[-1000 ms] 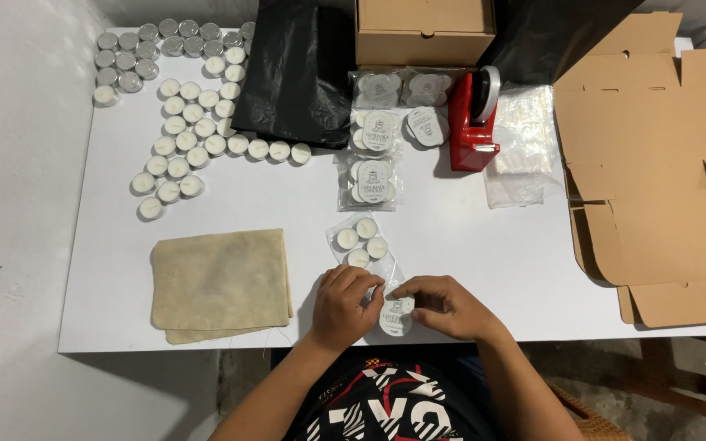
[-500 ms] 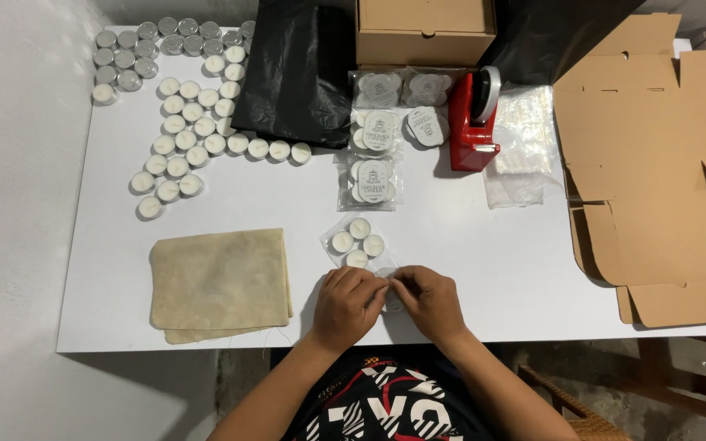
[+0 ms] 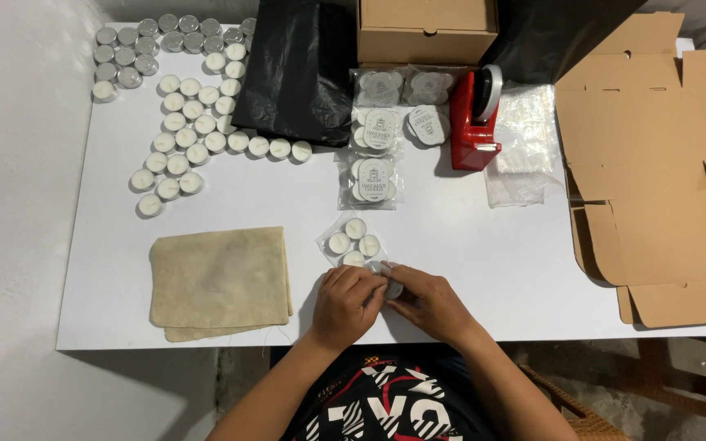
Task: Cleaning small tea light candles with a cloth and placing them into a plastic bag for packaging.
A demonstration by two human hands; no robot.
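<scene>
Compared with a second ago, both hands have drawn closer together and slightly left at the near edge of the white tabletop (image 3: pixel 467 245), and the small round piece that lay exposed between them then is now mostly covered. The left hand (image 3: pixel 351 300) and the right hand (image 3: pixel 428 302) meet fingertip to fingertip, each curled tightly around a small tealight (image 3: pixel 389 282), of which only a pale, rounded sliver shows between the fingers. Just beyond them lies a clear plastic pouch (image 3: pixel 353 238), glossy and crinkled, holding four round white candles; it has not moved. To the left rests a folded beige cloth (image 3: pixel 221 279), soft and creased, with frayed threads at its near edge. At the far left, loose tealights (image 3: pixel 194 131) stand in rows, waxy white discs in thin metal cups. Farther off lie a crumpled black plastic bag (image 3: pixel 297 69), filled clear pouches (image 3: pixel 376 151) with round labels, a glossy red tape dispenser (image 3: pixel 475 118) and a closed cardboard box (image 3: pixel 426 28). On the right, a flat unfolded carton (image 3: pixel 655 163) of matte brown board overhangs the edge.
</scene>
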